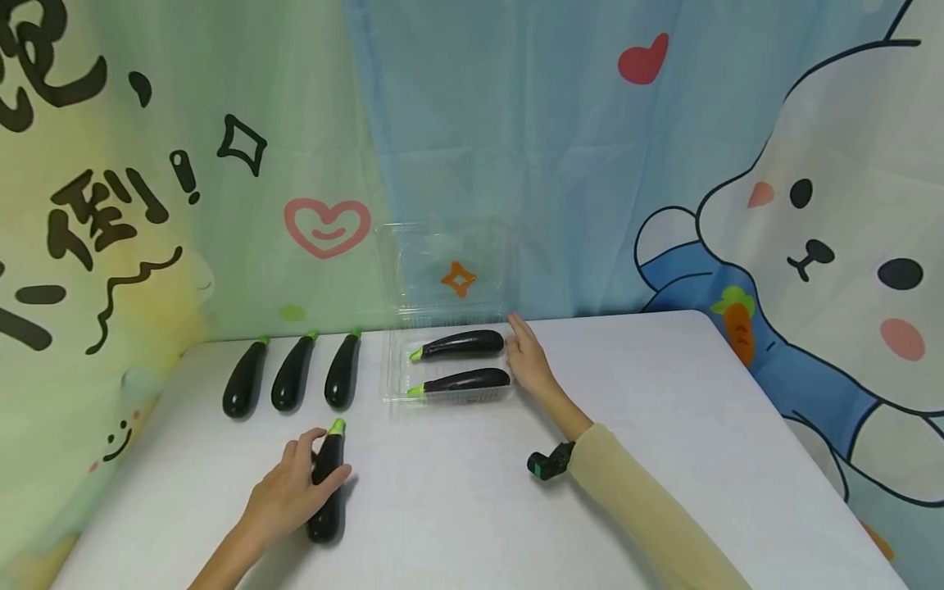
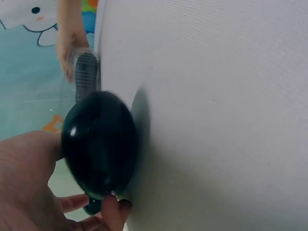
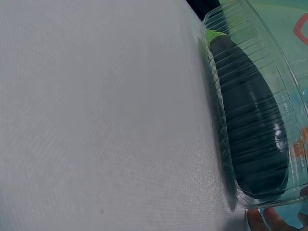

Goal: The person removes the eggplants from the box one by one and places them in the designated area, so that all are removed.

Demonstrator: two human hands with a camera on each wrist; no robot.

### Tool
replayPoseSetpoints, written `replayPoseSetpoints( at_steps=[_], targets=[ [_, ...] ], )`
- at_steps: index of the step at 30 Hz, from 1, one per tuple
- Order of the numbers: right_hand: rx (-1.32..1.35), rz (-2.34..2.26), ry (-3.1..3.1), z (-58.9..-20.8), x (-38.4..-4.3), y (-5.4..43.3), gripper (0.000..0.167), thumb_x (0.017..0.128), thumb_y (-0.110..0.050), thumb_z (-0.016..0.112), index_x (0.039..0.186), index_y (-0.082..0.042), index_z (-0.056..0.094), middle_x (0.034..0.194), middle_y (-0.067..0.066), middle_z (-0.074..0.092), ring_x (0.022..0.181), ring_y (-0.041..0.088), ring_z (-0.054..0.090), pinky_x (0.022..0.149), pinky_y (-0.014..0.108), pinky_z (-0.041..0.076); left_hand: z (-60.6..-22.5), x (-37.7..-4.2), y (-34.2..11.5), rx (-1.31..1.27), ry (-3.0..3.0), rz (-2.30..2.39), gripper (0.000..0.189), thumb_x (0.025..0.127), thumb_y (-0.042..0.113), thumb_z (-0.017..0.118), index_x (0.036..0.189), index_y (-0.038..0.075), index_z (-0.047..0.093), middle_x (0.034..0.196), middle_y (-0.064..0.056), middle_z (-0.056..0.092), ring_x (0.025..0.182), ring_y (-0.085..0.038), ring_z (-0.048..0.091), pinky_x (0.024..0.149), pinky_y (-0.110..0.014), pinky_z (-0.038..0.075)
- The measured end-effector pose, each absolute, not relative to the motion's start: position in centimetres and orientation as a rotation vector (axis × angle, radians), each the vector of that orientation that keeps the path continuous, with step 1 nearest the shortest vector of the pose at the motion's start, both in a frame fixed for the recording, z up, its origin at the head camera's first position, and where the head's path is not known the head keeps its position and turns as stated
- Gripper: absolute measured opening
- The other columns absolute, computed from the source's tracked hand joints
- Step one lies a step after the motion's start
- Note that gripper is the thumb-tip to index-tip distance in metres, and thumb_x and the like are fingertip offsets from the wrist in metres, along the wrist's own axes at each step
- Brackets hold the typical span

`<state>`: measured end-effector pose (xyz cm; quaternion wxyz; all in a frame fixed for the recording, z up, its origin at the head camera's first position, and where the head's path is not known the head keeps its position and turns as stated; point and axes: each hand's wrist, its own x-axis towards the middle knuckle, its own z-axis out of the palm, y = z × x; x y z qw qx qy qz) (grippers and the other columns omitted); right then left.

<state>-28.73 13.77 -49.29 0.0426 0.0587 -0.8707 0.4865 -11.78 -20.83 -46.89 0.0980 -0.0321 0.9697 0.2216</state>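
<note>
My left hand (image 1: 291, 490) grips a dark eggplant (image 1: 328, 487) across its middle, thumb on one side and fingers on the other. The eggplant's green stem points away from me, and its round end fills much of the left wrist view. A clear plastic clamshell box (image 1: 395, 373) stands at the back with its lid (image 1: 413, 270) raised. Inside lie two eggplants, a rear one (image 1: 465, 342) and a front one (image 1: 468, 380), stems to the left. My right hand (image 1: 529, 360) rests against the box's right side with fingers extended; its fingertips (image 3: 272, 219) show at the box's end.
Left of the box, three more eggplants lie in a row: an outer one (image 1: 245, 381), a middle one (image 1: 292, 375) and an inner one (image 1: 342, 373). A white table (image 1: 649, 492) bears everything. Behind its far edge hangs a printed curtain (image 1: 560, 164).
</note>
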Motion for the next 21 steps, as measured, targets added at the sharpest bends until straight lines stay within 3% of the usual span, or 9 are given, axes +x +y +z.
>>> replayPoseSetpoints(
  at_steps=[5,10,16,21],
  targets=[
    [0.189,1.473,-2.654,-49.2,-28.8,13.8,0.049,0.102,-0.006,0.034,0.149,0.006,0.029,0.158,0.023,0.024,0.148,0.035,0.021,0.121,0.049,0.017,-46.5,-11.9,-20.8,-0.084,2.887,0.624,0.079,0.087,0.062,0.058,0.144,0.011,0.036,0.114,-0.019,0.053,0.077,-0.020,0.059,0.053,-0.031,0.040],
    [0.189,1.479,-2.642,-49.3,-28.7,13.8,0.048,0.102,-0.006,0.035,0.149,0.006,0.030,0.158,0.023,0.025,0.148,0.036,0.021,0.121,0.048,0.017,-46.3,-11.9,-20.7,-0.079,2.891,0.634,0.079,0.087,0.064,0.057,0.144,0.012,0.037,0.112,-0.016,0.053,0.076,-0.015,0.056,0.053,-0.029,0.038],
    [0.182,1.493,-2.639,-49.3,-28.7,13.8,0.048,0.102,-0.006,0.035,0.149,0.005,0.030,0.158,0.022,0.025,0.149,0.036,0.020,0.121,0.049,0.016,-45.7,-12.0,-20.9,-0.045,2.933,0.648,0.078,0.088,0.064,0.056,0.144,0.014,0.038,0.121,-0.016,0.054,0.089,-0.021,0.063,0.057,-0.033,0.042],
    [0.180,1.495,-2.658,-49.2,-28.6,13.9,0.048,0.103,-0.008,0.034,0.150,0.003,0.029,0.159,0.021,0.023,0.149,0.034,0.019,0.121,0.048,0.017,-45.0,-12.1,-20.6,0.068,3.042,0.752,0.067,0.089,0.055,0.061,0.140,0.014,0.045,0.121,-0.012,0.057,0.106,-0.025,0.061,0.072,-0.043,0.050]
  ],
)
